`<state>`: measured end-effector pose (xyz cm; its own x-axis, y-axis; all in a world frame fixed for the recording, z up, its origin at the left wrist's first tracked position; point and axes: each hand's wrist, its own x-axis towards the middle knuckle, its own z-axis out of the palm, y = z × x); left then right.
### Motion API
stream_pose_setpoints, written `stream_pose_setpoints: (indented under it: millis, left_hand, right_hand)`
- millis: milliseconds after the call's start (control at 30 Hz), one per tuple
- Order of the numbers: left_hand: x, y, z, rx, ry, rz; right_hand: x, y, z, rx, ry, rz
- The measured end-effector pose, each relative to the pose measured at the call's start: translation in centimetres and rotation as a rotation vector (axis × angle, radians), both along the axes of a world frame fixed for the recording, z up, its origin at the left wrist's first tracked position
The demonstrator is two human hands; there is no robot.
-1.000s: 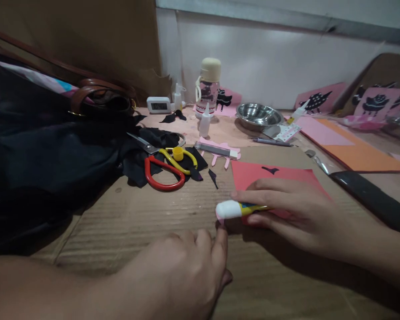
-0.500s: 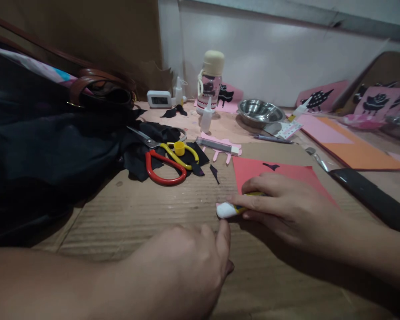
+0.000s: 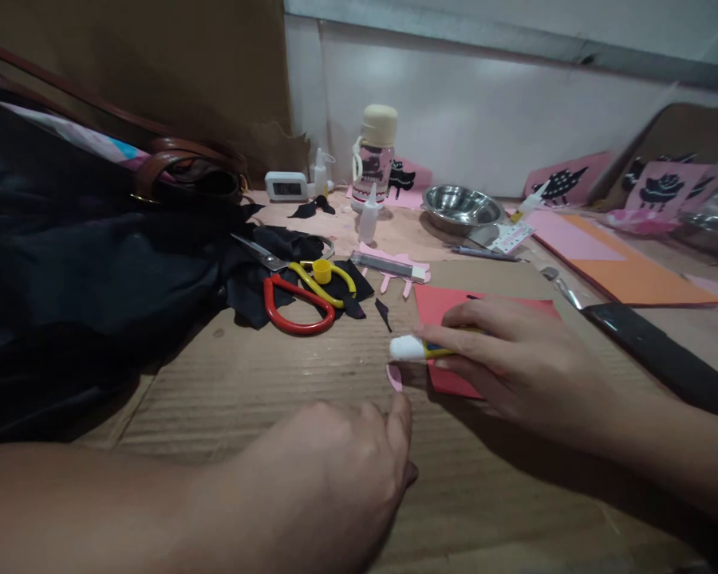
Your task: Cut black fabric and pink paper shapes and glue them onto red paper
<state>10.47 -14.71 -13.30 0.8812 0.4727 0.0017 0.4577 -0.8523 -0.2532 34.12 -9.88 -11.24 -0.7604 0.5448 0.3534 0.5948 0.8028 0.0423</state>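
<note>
My right hand [image 3: 514, 355] is closed around a glue stick [image 3: 408, 347], its white end pointing left just above the cardboard. Under that tip lies a small curved pink paper piece [image 3: 394, 377]. My left hand [image 3: 341, 470] has its fingers curled, and its index fingertip pins the lower end of the pink piece to the cardboard mat [image 3: 263, 383]. A red paper sheet [image 3: 436, 303] lies partly beneath my right hand. Just beyond the glue stick is a small black paper cutout [image 3: 384, 313].
Scissors [image 3: 299, 325] with red and yellow handles lie on black scraps beside a black bag [image 3: 96, 279]. Farther back stand a squeeze bottle [image 3: 368, 221], a drink bottle [image 3: 376, 151] and a metal bowl [image 3: 462, 209]. A black-handled tool [image 3: 652, 343] and orange paper [image 3: 640, 271] lie right.
My right hand has lifted the glue stick slightly up and away from my left fingertip, uncovering the pink piece. My left hand has stayed nearly in place.
</note>
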Motion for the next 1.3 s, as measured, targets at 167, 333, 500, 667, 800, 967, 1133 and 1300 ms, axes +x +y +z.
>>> stream_pose_setpoints:
  millis: [167, 333, 500, 667, 800, 967, 1133, 1300]
  left_hand:
    - [0.0, -0.2, 0.0, -0.029, 0.017, -0.007]
    - [0.0, -0.2, -0.1, -0.053, 0.058, 0.015]
    - [0.0, 0.0, -0.3, -0.045, 0.037, 0.010]
    - [-0.1, 0.0, -0.6, 0.003, -0.030, -0.007]
    - [-0.1, -0.1, -0.8, 0.051, -0.065, -0.002]
    - [0.0, -0.2, -0.9, 0.088, -0.059, -0.024]
    - [0.0, -0.1, -1.2, 0.082, -0.066, 0.025]
    - [0.0, 0.0, -1.1, 0.039, -0.064, 0.004]
  right_hand:
    - [-0.2, -0.3, 0.1, -0.193, 0.022, 0.035]
    - [-1.0, -0.6, -0.7, -0.199, 0.022, -0.028]
    - [-1.1, -0.4, -1.3, -0.060, -0.036, -0.027]
    - [-0.1, 0.1, -0.7, 0.019, 0.004, 0.008]
    - [0.0, -0.3, 0.2, -0.091, 0.030, 0.016]
    - [-0.5, -0.8, -0.6, -0.235, 0.033, 0.000]
    - [-1.0, -0.9, -1.4, -0.108, 0.008, -0.038]
    - [-0.5, -0.3, -1.0, 0.074, -0.067, -0.009]
